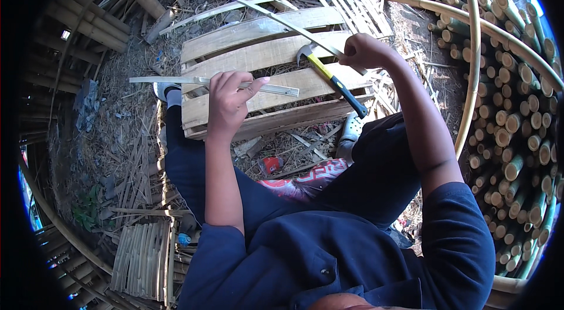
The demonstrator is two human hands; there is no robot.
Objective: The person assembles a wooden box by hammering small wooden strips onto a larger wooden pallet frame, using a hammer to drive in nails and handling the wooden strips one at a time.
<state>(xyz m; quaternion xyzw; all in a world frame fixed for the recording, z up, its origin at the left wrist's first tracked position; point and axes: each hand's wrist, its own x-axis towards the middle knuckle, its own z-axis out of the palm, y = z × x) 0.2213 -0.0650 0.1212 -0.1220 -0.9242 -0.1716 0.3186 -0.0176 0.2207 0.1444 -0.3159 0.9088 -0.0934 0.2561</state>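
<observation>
In front of me is a low slatted wooden bench [247, 62]. My left hand [228, 94] is closed around a short pale bamboo strip [281, 90] over the bench's near left part; strip sticks out on both sides of the fist, and I cannot tell if it is one piece or two. My right hand [369, 51] grips a longer bamboo strip [288, 27] near its lower end, and the strip slants away to the far left. A claw hammer [332, 80] with a yellow and black handle lies on the slats, just below the right hand.
A slatted bamboo panel [351, 2] rests at the bench's far right corner. Cut bamboo poles [508, 122] are stacked high on the right. At lower left lies a pile of split bamboo pieces [140, 257]. Bamboo scraps litter the ground; a red wrapper [271, 164] lies near my legs.
</observation>
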